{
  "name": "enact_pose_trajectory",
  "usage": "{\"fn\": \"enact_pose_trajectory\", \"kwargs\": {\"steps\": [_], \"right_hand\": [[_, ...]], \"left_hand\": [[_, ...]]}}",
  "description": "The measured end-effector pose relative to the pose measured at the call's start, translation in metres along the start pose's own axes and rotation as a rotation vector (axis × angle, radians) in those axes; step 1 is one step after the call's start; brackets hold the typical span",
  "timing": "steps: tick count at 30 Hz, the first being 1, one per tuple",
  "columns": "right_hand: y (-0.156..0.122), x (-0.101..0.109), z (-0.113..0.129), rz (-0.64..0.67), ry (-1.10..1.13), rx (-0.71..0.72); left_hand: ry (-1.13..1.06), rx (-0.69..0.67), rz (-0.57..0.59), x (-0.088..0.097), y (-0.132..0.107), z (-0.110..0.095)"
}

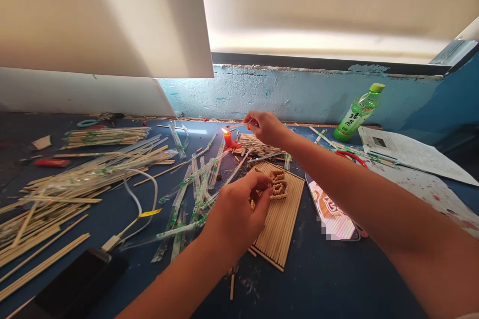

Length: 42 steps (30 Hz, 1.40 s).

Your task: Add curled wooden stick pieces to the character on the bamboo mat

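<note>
My right hand is pinched on a thin stick whose far end reaches the flame of a short red candle burning on the blue table. My left hand rests closed on a flat mat of wooden sticks, its fingertips touching a small stack of short stick pieces built on the mat. A second stick mat lies just behind, beside the candle.
Loose chopsticks and torn plastic wrappers cover the table's left half, with a white cable among them. A phone lies right of the mat. A green bottle, red-handled scissors and a printed sheet sit at the right.
</note>
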State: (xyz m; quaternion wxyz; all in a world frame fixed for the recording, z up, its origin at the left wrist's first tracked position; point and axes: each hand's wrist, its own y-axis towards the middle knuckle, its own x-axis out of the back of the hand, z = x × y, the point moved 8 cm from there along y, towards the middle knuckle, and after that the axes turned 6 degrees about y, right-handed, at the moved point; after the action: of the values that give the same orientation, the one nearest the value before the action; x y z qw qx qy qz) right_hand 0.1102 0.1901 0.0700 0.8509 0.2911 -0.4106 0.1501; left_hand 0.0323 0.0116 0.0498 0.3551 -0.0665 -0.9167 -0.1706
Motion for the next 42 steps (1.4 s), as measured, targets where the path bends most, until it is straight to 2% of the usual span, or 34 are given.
{"fn": "enact_pose_trajectory", "kwargs": {"steps": [4, 8, 13, 19, 22, 25, 30, 42], "right_hand": [[-0.010, 0.012, -0.008, -0.040, 0.101, -0.068], [-0.035, 0.029, -0.035, -0.117, 0.273, -0.202], [-0.086, 0.049, -0.068, -0.195, 0.499, -0.347], [-0.150, 0.070, -0.087, -0.239, 0.462, -0.467], [-0.166, 0.068, -0.095, -0.242, 0.445, -0.471], [-0.168, 0.058, -0.101, -0.206, 0.486, -0.482], [-0.162, 0.047, -0.090, -0.164, 0.564, -0.486], [-0.160, 0.038, -0.020, 0.013, 0.544, -0.346]], "left_hand": [[-0.012, -0.003, 0.000, 0.000, 0.000, 0.000], [-0.017, 0.002, -0.002, 0.000, 0.001, 0.001], [-0.038, 0.062, -0.028, 0.006, 0.004, 0.006], [-0.061, 0.167, -0.074, 0.015, 0.007, 0.015], [-0.145, 0.203, -0.102, 0.015, 0.009, 0.020], [-0.231, 0.244, -0.119, 0.012, 0.010, 0.027], [-0.266, 0.273, -0.151, 0.012, 0.013, 0.036], [-0.322, 0.359, -0.260, 0.020, 0.011, 0.039]]}}
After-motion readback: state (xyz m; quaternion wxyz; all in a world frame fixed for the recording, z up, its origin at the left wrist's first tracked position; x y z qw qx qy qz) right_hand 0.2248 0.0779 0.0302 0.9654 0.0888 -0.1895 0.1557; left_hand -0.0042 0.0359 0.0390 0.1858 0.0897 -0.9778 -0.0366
